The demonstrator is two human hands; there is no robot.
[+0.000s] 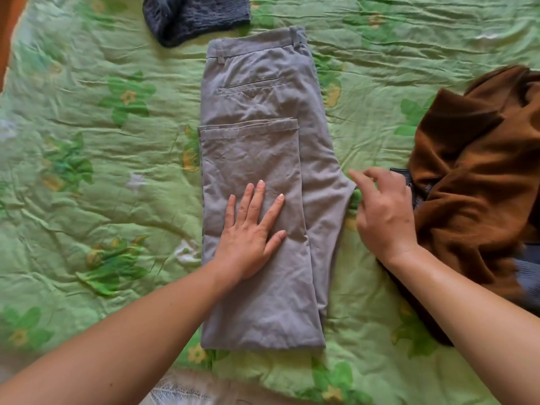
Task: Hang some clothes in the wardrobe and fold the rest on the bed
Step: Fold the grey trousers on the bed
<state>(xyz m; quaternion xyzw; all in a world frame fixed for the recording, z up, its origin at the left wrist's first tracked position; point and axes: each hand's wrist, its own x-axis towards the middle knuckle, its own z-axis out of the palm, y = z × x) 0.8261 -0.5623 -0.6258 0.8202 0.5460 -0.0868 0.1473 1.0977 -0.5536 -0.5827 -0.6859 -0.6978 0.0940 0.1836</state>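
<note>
Left hand [248, 238] presses grey trousers [263, 97] on green floral bedspread [102, 141].

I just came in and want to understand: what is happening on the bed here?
A person is folding grey trousers on a green flowered bedspread. The legs are already folded up once. The left hand presses flat on the folded part. The right hand is at the trousers' right edge; whether it grips the cloth is unclear. A crumpled brown garment lies to the right.
</note>
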